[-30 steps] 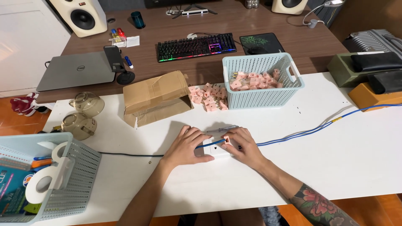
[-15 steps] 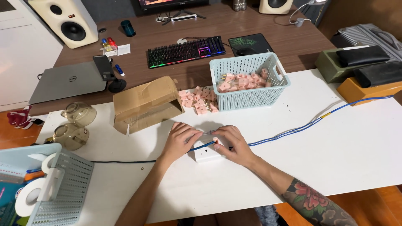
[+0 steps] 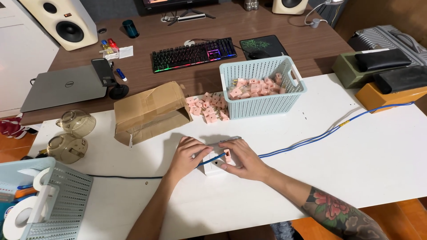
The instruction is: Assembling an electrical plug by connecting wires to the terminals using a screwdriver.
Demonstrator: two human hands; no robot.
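Pressing down on small white socket block (image 3: 216, 165) mid-table: left hand (image 3: 189, 155) and right hand (image 3: 242, 159), fingers curled narrow, pinching blue cable (image 3: 311, 138). Cable runs lengthwise toward upper right, past pale blue basket (image 3: 262, 104).

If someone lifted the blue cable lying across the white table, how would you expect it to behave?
The blue cable would probably sag limply, since it lies in loose curves across the white table. It looks thin, so likely light. One end sits under both hands at the small white block, so it may tug there.
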